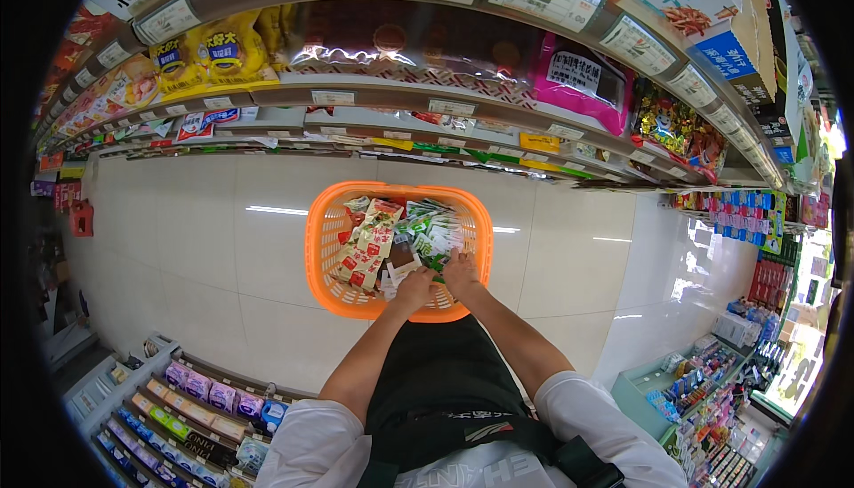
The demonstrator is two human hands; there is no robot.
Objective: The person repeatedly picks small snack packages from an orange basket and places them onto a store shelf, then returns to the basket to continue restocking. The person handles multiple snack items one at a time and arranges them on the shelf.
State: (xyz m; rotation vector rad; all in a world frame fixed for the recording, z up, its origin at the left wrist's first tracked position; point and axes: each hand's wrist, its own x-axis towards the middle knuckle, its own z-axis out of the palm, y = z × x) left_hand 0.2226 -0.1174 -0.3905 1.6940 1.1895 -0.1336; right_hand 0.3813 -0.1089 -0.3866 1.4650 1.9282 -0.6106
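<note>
An orange plastic shopping basket [313, 254] is right in front of me, low down above or on the tiled floor. Cream-and-red snack packets [367, 241] fill its left part, and green-and-white packets [434, 228] lie in its right part. Between them is a brown-and-white package [403, 258]. My left hand [417, 288] reaches over the near rim beside the white end of this package. My right hand [462, 271] is at the green packets near the right wall. The fingers of both are partly hidden, so their hold on anything is unclear.
Shelves of packaged snacks [393, 97] with price tags curve across the top. Pale floor tiles [200, 221] surround the basket. Behind me on the left stand shelves with tissue packs [220, 394]; on the right are a green display unit [640, 388] and hanging goods [740, 214].
</note>
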